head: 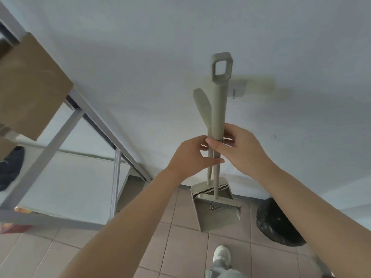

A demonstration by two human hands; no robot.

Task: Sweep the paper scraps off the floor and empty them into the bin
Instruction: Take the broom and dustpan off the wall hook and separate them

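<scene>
Hands: two; left hand (191, 156) gripped the dustpan (212, 217) handle, right hand (240, 150) curled round the broom (219, 101) handle.
Bin (281, 223): one, black-lined, far right.

A grey-green plastic dustpan (212, 217) and matching long-handled broom (219, 101) stand on the tiled floor (180, 247) against the far white wall (140, 57). A black-bagged round bin (279, 223) is right of them, a grey metal rack (117, 177) left.

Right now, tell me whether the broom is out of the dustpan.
No: the broom stands with its head inside the dustpan, handles side by side, and the left hand and right hand grip them.
</scene>
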